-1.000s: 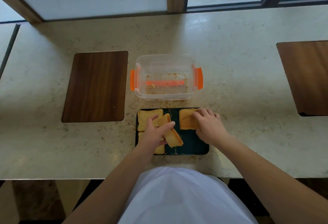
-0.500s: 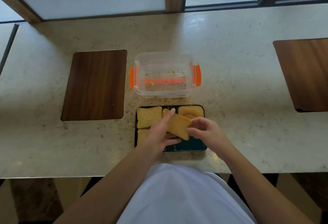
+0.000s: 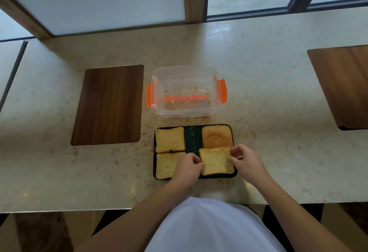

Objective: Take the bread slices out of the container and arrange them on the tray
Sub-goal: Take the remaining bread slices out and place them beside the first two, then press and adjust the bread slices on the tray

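Note:
A dark tray [image 3: 194, 136] lies on the counter right in front of me. On it rest a bread slice [image 3: 169, 139] at the far left, a crust-end slice [image 3: 217, 136] at the far right and another slice [image 3: 164, 165] at the near left. A further slice [image 3: 216, 160] lies flat at the near right, its far edge overlapping the crust-end slice. My left hand [image 3: 187, 169] pinches its left edge and my right hand [image 3: 245, 161] holds its right edge. Behind the tray stands the clear container [image 3: 184, 110] with orange latches; only crumbs and an orange strip show inside.
A dark wooden inlay [image 3: 108, 105] is set in the stone counter to the left, and another wooden inlay [image 3: 342, 86] at the far right. Crumbs lie between the container and the tray. The counter's front edge [image 3: 79, 209] runs just below the tray. Windows close off the back.
The slice that my left hand held tilted above the tray's middle has come down flat at the near right corner. My right hand left the crust-end slice and took the slice's right edge.

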`<state>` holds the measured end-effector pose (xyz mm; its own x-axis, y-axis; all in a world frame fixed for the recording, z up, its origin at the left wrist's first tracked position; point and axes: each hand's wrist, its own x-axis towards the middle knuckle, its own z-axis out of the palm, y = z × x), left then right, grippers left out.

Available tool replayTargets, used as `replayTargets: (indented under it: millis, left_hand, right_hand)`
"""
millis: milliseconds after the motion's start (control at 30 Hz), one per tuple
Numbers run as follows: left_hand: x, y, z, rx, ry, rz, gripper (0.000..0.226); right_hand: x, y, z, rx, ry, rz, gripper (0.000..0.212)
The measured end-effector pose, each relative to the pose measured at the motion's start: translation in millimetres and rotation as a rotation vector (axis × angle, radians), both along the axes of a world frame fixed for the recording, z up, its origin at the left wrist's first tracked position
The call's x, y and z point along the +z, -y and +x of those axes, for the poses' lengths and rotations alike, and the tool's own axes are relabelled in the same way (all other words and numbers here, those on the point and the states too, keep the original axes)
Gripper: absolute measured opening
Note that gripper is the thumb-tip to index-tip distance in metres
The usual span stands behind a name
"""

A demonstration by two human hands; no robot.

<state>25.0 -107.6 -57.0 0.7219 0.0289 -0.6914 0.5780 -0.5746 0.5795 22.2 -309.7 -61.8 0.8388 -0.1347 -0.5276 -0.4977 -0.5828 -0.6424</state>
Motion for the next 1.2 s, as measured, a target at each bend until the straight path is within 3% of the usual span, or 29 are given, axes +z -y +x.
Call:
replayTargets:
  millis: [300,367,433,667,767,867,1067,1200]
  left_hand:
    - [1,8,2,-0.063,-0.108,-0.020,0.013]
    - [4,11,5,-0.063,-0.109,-0.046,0.050]
    - [8,13,9,-0.056,-0.117,-0.060,0.070]
    - [6,16,11,-0.052,-0.127,-0.084,0.077]
    - [7,9,10,-0.078,-0.116,-0.047,0.073]
    - [11,-16,14,-0.072,0.011,0.022,0.059]
    - [26,-89,28,0.191,0.069,0.096,0.049]
    - [26,-106,33,0.221,0.072,0.106,0.010]
  right_hand:
    - [5,-5,-14,0.195,-0.004,-0.377,0.034]
    - [9,-8,-14,0.244,0.035,-0.388,0.035]
    - [11,-12,-14,0.284,0.041,-0.368,0.037]
    - [5,-21,-20,0.367,-0.007,-0.387,0.032]
    - [9,-23,-20,0.370,-0.017,-0.385,0.037]
    - [16,-33,-15,0.338,0.014,-0.353,0.041]
    - [22,-75,12,0.377,-0.004,-0.156,0.047]
    - [12,-107,36,0.406,-0.098,0.004,0.053]
